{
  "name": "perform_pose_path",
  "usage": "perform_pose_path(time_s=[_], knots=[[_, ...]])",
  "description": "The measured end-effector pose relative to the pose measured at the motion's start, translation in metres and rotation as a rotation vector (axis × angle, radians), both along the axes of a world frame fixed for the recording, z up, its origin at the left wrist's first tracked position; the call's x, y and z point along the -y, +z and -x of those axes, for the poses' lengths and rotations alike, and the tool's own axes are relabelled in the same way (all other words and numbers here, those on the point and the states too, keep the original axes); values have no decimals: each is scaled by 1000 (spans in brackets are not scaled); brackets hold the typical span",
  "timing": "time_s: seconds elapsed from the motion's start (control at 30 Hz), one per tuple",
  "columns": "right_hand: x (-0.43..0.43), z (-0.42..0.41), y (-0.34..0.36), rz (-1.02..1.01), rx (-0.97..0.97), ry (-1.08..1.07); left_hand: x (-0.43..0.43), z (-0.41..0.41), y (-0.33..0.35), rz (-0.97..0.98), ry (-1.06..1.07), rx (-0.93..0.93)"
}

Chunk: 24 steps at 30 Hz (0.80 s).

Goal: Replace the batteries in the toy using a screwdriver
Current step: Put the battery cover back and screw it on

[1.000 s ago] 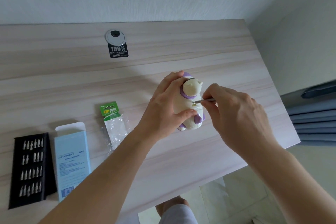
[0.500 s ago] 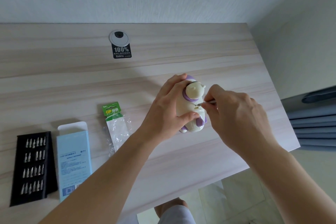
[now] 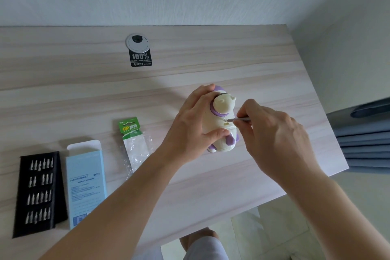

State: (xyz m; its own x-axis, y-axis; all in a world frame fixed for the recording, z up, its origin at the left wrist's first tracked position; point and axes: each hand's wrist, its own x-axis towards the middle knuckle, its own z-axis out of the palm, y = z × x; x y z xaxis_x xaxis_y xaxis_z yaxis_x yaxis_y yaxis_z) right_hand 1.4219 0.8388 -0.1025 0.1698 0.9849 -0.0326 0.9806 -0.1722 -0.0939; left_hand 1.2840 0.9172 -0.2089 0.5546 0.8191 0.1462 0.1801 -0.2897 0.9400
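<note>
A cream and purple animal toy [image 3: 222,112] lies on the wooden desk [image 3: 211,65] right of centre. My left hand [image 3: 194,129] grips it from the left, fingers over its top and thumb across its lower body. My right hand [image 3: 272,133] pinches a thin metal screwdriver [image 3: 239,120] whose tip touches a small spot on the toy's side, just above a tab of the battery cover. Most of the screwdriver is hidden inside my right hand.
A green GP battery blister pack [image 3: 134,139] lies left of the toy. Further left are a light blue box [image 3: 85,183] and a black tray of several screwdriver bits [image 3: 39,192]. A cable grommet [image 3: 137,42] with a black sticker sits near the wall. The desk's right edge is close.
The toy stays in my left hand's grip. My right hand shifted slightly, keeping the screwdriver tip against the toy's side. The view drifted a little.
</note>
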Motion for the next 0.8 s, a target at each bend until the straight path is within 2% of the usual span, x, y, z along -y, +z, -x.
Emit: perform_pose_path(time_s=[0.2,0.4,0.7,0.8], knots=[[-5,-6,-6,-52,40,-87,0,-3,-3,-31,19,-29],[-1,-6,-4,-21,-91,-35,1,-2,-1,-26,16,-32],[-7,-6,-9,-103,65,-88,2,-3,0,-33,22,-29],[-9,-5,-4,-3,49,-87,1,-2,0,-50,21,-35]])
